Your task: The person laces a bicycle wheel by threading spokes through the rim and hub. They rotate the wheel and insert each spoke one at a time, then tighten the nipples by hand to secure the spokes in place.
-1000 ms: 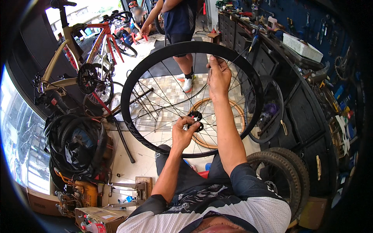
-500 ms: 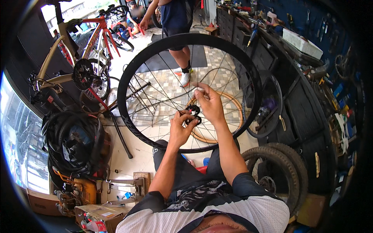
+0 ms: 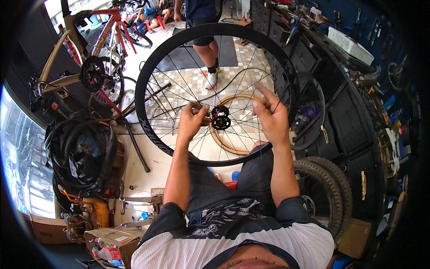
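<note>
A black bicycle wheel (image 3: 154,131) with dark spokes lies in front of me, its near rim over my thighs. At its middle is the black hub (image 3: 221,118), with a small patch of red and white on it. My left hand (image 3: 191,121) is just left of the hub, its fingers curled in and the thumb close to them; what they grip, if anything, is hidden. Over the right-hand spokes is my right hand (image 3: 272,119), apart from the hub. Its index finger points out and the thumb stands off, with nothing visible between them.
Bicycles (image 3: 105,33) and a pile of black tyres (image 3: 83,161) stand at left. A tan tyre (image 3: 230,149) lies on the floor beneath the wheel. Knobby tyres (image 3: 329,188) and black cabinets (image 3: 347,134) line the right. Ahead stands another person (image 3: 207,54).
My hands have moved apart: the left has gone left off the hub's front, the right has swung to the right. The hub now shows more fully, and the wheel sits slightly higher in view.
</note>
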The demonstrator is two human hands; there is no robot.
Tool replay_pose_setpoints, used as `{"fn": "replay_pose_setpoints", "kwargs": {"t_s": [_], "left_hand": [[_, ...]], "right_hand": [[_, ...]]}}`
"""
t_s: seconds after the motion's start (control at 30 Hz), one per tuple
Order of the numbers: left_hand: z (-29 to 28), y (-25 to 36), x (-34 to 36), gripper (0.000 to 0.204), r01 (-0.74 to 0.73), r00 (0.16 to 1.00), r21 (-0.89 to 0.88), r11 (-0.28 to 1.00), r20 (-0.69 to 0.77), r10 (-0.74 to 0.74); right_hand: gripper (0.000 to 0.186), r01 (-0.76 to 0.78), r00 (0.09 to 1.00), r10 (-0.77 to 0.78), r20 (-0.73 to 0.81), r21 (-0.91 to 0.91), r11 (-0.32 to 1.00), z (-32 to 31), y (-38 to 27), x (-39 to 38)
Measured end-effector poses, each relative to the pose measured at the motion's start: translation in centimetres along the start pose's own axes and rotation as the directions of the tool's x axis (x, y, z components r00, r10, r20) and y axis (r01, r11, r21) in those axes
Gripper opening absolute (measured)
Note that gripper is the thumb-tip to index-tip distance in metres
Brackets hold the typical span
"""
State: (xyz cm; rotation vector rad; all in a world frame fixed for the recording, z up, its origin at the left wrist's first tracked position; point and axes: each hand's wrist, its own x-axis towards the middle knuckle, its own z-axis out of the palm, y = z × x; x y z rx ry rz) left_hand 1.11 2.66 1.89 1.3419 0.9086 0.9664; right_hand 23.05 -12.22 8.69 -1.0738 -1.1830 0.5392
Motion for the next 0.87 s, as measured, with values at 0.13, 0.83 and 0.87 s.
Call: {"fn": "replay_pose_setpoints", "kwargs": {"t_s": [0.13, 0.83, 0.87], "left_hand": [[-1.6, -0.4, 1.5, 0.042, 0.057, 0.972, 0.05, 0.997, 0.224, -0.067], [-1.7, -1.2, 3.2, 0.046, 0.063, 0.964, 0.085, 0.994, 0.251, -0.083], [-1.7, -1.3, 3.2, 0.047, 0.064, 0.964, 0.085, 0.994, 0.254, -0.084]], "right_hand": [[0.052, -0.179, 0.971, 0.182, 0.157, -0.033, 0.983, 0.0, 0.6, -2.4], [0.047, -0.248, 0.908, 0.342, 0.243, -0.349, 0.904, 3.7, 2.9, -6.4], [0.048, -0.241, 0.917, 0.335, 0.218, -0.367, 0.898, 4.0, 2.9, -6.5]]}}
